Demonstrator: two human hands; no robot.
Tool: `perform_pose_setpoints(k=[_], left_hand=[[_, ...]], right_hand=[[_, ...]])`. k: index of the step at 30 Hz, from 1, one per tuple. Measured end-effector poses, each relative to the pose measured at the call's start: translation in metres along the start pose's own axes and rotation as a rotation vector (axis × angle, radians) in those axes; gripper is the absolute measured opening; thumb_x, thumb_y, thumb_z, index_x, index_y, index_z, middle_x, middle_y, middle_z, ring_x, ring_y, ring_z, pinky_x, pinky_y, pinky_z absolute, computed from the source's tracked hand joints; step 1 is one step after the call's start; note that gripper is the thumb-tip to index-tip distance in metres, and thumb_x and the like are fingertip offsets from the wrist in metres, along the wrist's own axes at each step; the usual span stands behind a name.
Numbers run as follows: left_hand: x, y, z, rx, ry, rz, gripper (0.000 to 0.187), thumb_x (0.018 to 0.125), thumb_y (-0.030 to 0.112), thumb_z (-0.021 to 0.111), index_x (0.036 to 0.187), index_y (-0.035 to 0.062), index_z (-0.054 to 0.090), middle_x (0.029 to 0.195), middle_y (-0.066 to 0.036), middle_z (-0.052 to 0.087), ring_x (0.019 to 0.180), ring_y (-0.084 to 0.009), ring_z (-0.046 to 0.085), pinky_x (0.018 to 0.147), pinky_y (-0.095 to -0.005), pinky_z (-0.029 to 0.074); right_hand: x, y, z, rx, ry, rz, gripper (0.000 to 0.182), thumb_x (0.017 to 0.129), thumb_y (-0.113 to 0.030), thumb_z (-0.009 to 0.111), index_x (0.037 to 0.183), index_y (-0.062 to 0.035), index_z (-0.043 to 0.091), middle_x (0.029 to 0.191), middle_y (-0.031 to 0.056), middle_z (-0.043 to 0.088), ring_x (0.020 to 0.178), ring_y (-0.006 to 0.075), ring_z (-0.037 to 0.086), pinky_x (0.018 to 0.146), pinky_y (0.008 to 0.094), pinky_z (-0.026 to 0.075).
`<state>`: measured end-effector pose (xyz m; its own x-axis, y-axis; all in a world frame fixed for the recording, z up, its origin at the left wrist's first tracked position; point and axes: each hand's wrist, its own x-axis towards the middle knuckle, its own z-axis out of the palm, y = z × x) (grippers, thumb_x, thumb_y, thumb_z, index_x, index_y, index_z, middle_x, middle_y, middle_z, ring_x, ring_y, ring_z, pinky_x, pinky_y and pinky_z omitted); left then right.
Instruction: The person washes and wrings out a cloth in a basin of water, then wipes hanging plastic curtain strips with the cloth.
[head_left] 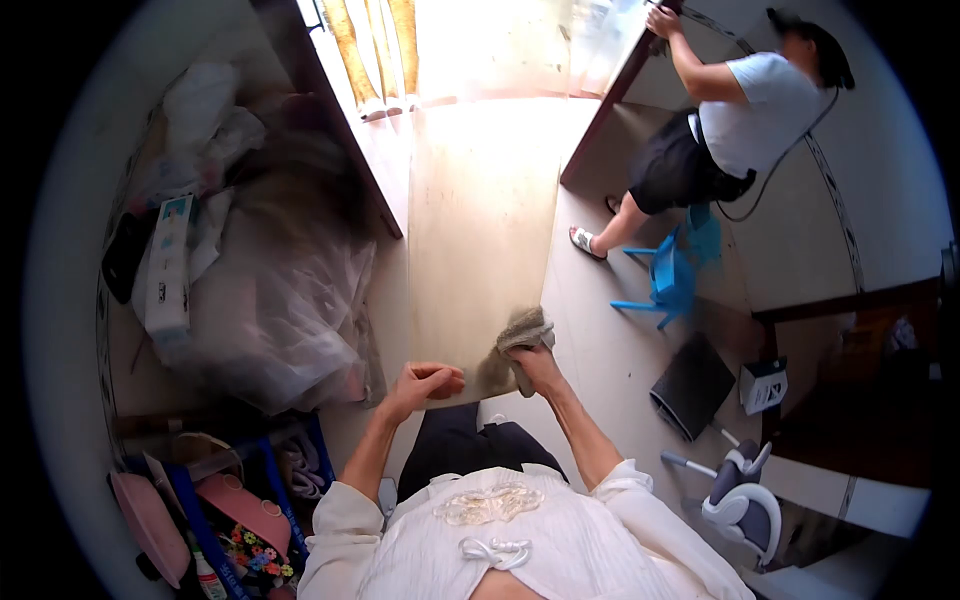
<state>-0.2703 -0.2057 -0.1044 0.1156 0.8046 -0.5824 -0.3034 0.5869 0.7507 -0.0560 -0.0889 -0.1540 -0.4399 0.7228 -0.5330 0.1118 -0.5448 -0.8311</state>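
Note:
A long pale board [480, 220] stretches from just in front of my body toward the bright doorway. At its near left corner, my left hand [425, 387] has its fingers curled, apparently gripping the edge; the fingers' undersides are hidden. My right hand [535, 368] closes around a bunched grey-brown rag [520, 335] at the near right corner. Part of the rag lies against the board, where it looks dark and blurred by motion.
Plastic-wrapped items [290, 310] and a long white box [170, 265] crowd the left. At right, another person [745, 110] holds a door [625, 85] near a blue stool [665, 278]. A dark mat [692, 385] and a grey-white object [745, 510] lie nearer.

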Motion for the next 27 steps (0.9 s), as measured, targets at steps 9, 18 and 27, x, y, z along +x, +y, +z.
perform_pose_setpoints(k=[9,18,27], left_hand=[[0.016,-0.022,0.096,0.164,0.268,0.139,0.029,0.092,0.029,0.049,0.083,0.0039,0.06,0.064,-0.005,0.062,0.055,-0.0107,0.06,0.049,-0.0217,0.045],[0.034,-0.032,0.149,0.436,0.49,0.45,0.037,0.092,0.033,0.045,0.07,0.0037,0.051,0.045,0.001,0.041,0.035,-0.0062,0.035,0.032,-0.0234,0.03],[0.026,0.009,0.12,0.362,0.436,0.336,0.038,0.092,0.034,0.046,0.066,0.0068,0.052,0.046,0.003,0.041,0.035,-0.0058,0.033,0.032,-0.0228,0.026]], right_hand=[[-0.118,0.07,-0.048,0.091,0.151,-0.062,0.021,0.074,-0.007,0.061,0.095,-0.0039,0.062,0.093,0.0044,0.062,0.089,0.0139,0.057,0.079,0.0282,0.044],[-0.206,0.114,-0.082,0.066,0.232,-0.203,0.018,0.073,-0.007,0.064,0.09,-0.004,0.063,0.089,0.0044,0.063,0.085,0.0147,0.058,0.078,0.029,0.046],[-0.202,0.096,-0.159,0.754,0.145,-0.276,0.059,0.085,-0.056,0.044,0.121,-0.0088,0.047,0.113,0.0042,0.054,0.106,0.0181,0.051,0.093,0.0355,0.041]])
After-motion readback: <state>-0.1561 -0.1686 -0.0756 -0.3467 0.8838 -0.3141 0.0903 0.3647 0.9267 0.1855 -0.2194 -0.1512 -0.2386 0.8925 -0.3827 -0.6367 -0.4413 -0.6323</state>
